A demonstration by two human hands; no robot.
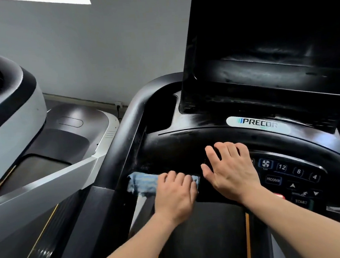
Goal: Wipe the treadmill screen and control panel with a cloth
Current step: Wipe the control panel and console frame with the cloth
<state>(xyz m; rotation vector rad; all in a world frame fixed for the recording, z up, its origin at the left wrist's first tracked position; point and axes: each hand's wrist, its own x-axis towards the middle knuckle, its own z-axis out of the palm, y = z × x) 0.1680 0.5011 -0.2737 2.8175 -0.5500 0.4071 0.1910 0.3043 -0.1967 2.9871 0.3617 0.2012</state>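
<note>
Your 2 forearms are reaching in from the bottom edge toward the treadmill console. You are pressing your left hand point(174, 193) down on the blue cloth point(141, 183), fingers curled over its right end, at the lower left corner of the control panel point(187, 143), just beside the black side rail point(128, 137). You are resting your right hand point(230, 171) flat on the panel, fingers straight and spread, holding nothing, just left of the fan button point(265, 163) and the number keys point(298, 171).

Judging by the streaks, you are partway through at most: dusty smears are showing on the panel's left side and along the lower part of the dark screen point(260, 43). The keys on the right, the PRECOR badge point(257, 123) strip and the screen itself are looking like work left to do, though whether any of it is already wiped cannot be told.
</note>
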